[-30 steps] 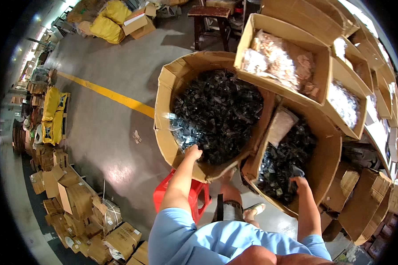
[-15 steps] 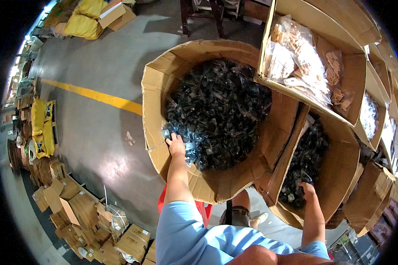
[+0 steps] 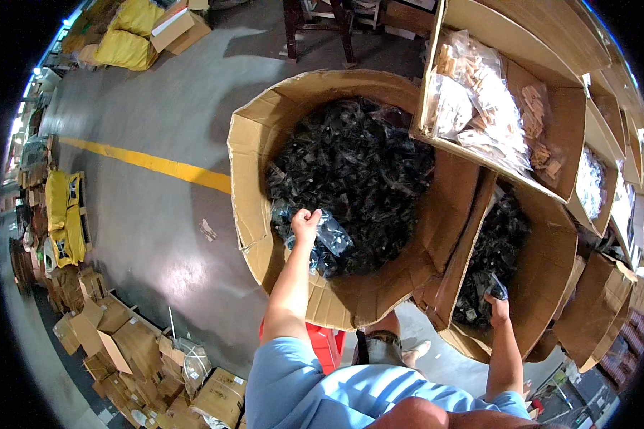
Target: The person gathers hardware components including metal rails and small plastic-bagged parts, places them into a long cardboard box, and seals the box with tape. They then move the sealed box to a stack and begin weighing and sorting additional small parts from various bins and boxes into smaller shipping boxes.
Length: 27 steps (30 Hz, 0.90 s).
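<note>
the fingertips of the left hand are pinched together on a clear plastic bag, which hangs out to the right of the fingers above a heap of black packets. the fingers of the right hand are curled around a small dark packet, gripping it with its glossy end poking out beyond them; what it contains is too small to tell.

the left hand works inside a big, many-sided cardboard bin, near its near-left wall, and the heap covers the bottom there. the right hand is inside a narrower cardboard box, just beside the bin on the right, over a second pile of dark packets.

above and partly over both containers sits an open carton with clear bags of wooden pieces in it. more open cartons line the right side.

below the bin, a red plastic stool shows beside the person's legs, next to the light-blue shirt. a yellow stripe runs across the gray floor up to the bin. farther left stand yellow sacks, with stacked cardboard boxes nearer the person.
</note>
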{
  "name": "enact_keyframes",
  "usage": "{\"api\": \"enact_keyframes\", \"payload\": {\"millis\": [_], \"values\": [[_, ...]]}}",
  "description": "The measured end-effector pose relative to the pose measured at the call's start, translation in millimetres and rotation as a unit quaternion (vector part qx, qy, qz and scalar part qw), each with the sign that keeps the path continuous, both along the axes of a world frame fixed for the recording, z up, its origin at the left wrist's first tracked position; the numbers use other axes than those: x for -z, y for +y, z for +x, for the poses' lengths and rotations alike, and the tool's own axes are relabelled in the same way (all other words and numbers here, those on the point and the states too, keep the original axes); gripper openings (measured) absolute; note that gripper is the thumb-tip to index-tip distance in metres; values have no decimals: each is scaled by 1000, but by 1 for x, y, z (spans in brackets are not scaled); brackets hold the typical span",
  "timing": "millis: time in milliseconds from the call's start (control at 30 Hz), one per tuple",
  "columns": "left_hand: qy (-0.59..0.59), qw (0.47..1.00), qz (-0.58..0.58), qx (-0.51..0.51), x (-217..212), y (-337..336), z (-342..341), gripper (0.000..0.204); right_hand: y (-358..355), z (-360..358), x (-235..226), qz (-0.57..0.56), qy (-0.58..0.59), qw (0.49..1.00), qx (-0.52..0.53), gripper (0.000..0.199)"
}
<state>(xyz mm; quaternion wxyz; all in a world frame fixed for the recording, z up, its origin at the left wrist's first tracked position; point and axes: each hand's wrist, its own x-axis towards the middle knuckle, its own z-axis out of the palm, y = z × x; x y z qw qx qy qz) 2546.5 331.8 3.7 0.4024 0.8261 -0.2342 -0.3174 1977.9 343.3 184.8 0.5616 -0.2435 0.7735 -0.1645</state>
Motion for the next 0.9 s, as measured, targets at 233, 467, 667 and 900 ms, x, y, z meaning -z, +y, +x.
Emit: {"api": "enact_keyframes", "payload": {"millis": [233, 467, 667, 900], "values": [[-134, 955, 235, -118, 26, -2, 24, 48, 11, -22, 26, 29, 72, 997, 12, 54], [-36, 907, 406, -104, 64, 13, 65, 89, -11, -9, 67, 128, 160, 968, 147, 60], [127, 950, 244, -145, 67, 39, 47, 51, -8, 0, 88, 106, 18, 976, 191, 48], [156, 970, 131, -130, 38, 24, 3, 37, -37, 22, 90, 79, 220, 962, 141, 59]]}}
